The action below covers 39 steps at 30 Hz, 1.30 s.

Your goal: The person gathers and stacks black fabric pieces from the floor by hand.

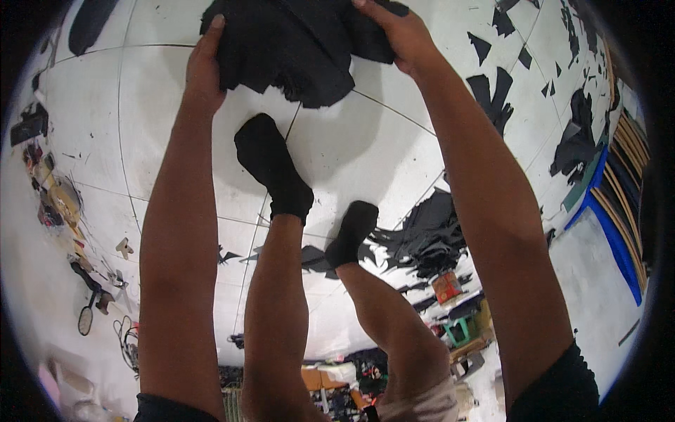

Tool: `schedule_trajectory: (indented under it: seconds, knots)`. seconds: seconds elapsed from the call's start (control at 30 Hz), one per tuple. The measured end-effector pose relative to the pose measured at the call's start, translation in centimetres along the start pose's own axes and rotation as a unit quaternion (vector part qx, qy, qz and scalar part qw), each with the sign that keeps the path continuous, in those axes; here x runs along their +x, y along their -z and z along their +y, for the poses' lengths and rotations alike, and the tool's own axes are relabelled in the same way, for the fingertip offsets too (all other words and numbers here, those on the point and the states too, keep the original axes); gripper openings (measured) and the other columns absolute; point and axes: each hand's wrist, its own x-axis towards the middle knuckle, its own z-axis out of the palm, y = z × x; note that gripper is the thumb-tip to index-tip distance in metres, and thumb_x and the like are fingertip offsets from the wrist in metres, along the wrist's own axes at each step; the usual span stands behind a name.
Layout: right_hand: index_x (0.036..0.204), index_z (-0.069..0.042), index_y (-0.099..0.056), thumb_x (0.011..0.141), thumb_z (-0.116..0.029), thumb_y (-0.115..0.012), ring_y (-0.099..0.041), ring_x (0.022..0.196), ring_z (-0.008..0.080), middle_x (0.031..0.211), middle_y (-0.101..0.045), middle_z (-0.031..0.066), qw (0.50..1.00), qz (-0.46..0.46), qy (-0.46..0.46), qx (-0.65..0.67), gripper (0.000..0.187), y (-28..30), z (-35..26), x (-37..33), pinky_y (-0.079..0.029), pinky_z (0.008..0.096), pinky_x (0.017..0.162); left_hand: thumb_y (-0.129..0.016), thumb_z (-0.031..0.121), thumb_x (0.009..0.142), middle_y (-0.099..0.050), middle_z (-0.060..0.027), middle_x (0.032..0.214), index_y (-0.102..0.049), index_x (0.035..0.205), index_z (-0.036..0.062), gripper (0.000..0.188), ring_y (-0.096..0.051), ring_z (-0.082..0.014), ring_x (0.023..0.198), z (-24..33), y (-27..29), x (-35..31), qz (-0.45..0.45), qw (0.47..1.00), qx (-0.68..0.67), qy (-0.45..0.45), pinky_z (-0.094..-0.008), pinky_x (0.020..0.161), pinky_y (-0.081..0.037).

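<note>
Both my arms stretch out toward the top of the head view, holding a bundle of black fabric pieces above the white tiled floor. My left hand grips its left edge, thumb on top and the other fingers hidden behind the cloth. At the right edge my right hand is closed on the fabric the same way. The bundle's lower edge hangs ragged, and its upper part runs out of the picture. My feet in black socks stand on the tiles beneath it.
Black fabric scraps lie scattered at the right, with a large heap of scraps beside my right foot. A blue-edged rack of rolls or boards stands far right. Assorted clutter lines the left. A small green stool sits behind me.
</note>
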Motion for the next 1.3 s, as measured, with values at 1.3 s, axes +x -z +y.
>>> schedule_trajectory:
  seconds: [1.3]
  knots:
    - [0.107,0.010,-0.059,0.076,-0.040,-0.077,-0.063,0.086,0.0240,0.097,-0.064,0.0168,1.000,0.015,0.012,0.021,0.062,4.0,22.7,-22.0,-0.053,0.0339,0.076,-0.059,0.042,0.090,-0.057,-0.0163,0.120,-0.046,0.127,-0.0072,0.063,-0.058,-0.0249,0.108,-19.6,5.0,-23.1,-0.021,1.000,-0.006,0.013,-0.0336,0.091,-0.049]
